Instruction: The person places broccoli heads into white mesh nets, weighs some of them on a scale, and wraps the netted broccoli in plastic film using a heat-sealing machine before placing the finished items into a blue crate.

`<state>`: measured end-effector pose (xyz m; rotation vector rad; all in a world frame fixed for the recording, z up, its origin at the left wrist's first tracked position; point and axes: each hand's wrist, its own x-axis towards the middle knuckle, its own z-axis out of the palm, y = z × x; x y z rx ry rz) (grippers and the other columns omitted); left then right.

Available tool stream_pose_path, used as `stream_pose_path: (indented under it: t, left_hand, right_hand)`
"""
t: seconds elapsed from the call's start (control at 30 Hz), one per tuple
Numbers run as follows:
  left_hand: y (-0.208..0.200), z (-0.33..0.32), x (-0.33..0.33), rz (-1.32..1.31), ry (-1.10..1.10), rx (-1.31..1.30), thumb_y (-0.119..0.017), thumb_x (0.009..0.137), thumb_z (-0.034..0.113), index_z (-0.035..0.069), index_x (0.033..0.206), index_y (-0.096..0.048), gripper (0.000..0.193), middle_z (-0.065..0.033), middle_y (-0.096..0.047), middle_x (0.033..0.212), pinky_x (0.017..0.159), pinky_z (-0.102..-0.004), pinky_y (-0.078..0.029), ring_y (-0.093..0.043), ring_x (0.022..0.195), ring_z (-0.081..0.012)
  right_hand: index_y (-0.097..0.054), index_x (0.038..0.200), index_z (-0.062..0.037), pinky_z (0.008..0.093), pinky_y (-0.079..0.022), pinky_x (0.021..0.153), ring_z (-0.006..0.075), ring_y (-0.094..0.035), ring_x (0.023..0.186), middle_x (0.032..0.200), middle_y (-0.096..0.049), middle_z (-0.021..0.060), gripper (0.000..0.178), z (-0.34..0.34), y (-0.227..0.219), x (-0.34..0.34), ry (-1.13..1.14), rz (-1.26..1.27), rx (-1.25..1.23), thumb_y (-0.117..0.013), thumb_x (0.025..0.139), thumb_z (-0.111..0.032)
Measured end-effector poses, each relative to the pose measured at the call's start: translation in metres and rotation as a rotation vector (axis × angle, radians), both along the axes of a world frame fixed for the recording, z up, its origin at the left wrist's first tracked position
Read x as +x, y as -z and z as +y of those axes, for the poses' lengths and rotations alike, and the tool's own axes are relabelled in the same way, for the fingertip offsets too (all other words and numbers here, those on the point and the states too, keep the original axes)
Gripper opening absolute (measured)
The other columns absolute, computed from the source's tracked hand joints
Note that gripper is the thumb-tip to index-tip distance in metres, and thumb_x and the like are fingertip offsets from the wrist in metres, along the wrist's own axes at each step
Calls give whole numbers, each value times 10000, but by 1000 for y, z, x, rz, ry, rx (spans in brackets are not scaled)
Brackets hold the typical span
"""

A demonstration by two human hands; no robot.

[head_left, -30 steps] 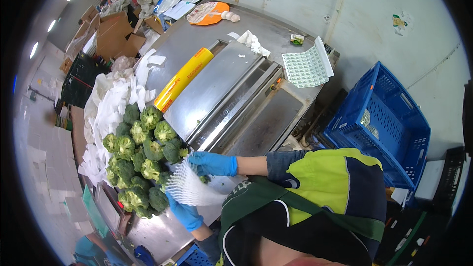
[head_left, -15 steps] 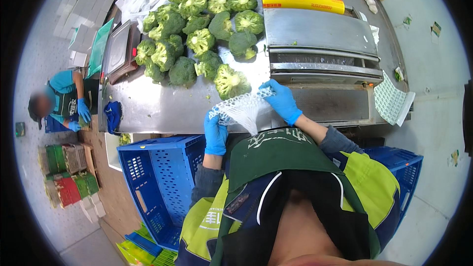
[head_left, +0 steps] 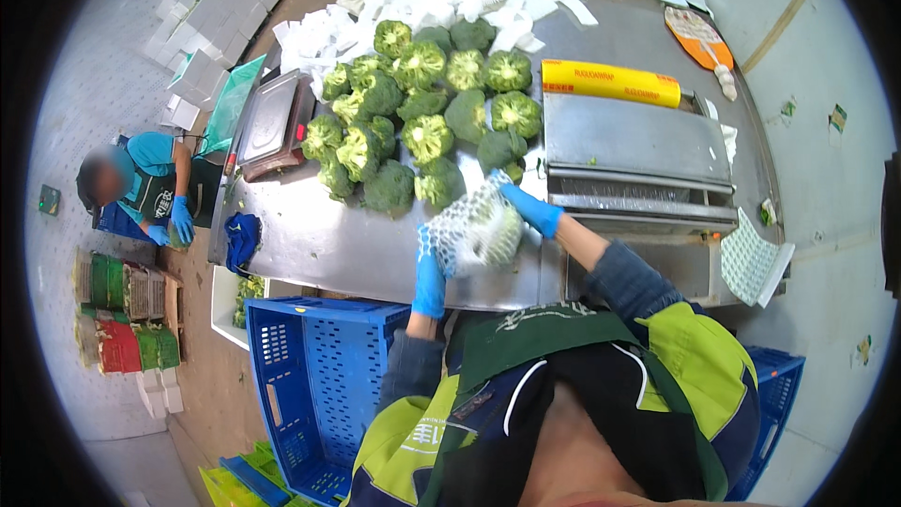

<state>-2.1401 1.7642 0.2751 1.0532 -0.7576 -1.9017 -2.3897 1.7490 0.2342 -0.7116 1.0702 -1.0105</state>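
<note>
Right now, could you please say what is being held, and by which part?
A white mesh sleeve around a broccoli head: left grip at the sleeve's left edge, right grip at its upper right.

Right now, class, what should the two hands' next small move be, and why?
Probably ease the net a little further over the broccoli: its green shows through the mesh, and the left hand and right hand hold the net at opposite sides. Blur hides how far on it is.
</note>
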Motion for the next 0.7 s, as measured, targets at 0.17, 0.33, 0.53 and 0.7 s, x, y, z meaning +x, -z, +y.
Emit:
stream_pose_path:
  t: [0.17,0.33,0.53,0.7]
  left_hand:
    - [-120,-1,-9,-385,174,-717,-600,907,142,16,1175,-612,296,-95,-685,1114,915,-329,-496,-649,1010,-191]
    - [-117,-50,-12,-127,372,-356,-684,856,116,-16,1185,-602,363,-102,-665,1187,954,-341,-496,-653,1035,-202]
    - [-85,-141,-1,-382,793,133,-636,926,165,50,1178,-633,277,-41,-682,1037,766,-297,-540,-650,864,-139]
    - [-114,-305,-109,-473,572,-653,-663,893,225,-4,1210,-601,395,-69,-667,991,793,-308,-509,-615,874,-157]
  right_hand:
    - [-411,1440,-25,344,-458,1047,190,-572,1188,1381,-534,125,483,34,-38,19,-64,-402,60,-434,1049,-308]
    - [-487,1377,-34,355,-495,999,209,-613,1124,1296,-602,102,428,23,-37,13,32,-719,24,-457,1034,-288]
    - [-562,1286,24,315,-434,1006,185,-584,1118,1240,-626,116,416,9,-76,5,197,100,-200,-493,989,-259]
    - [-568,1217,-9,407,-445,956,353,-577,1034,1165,-586,197,415,39,-23,33,-138,635,-506,-620,903,-276]
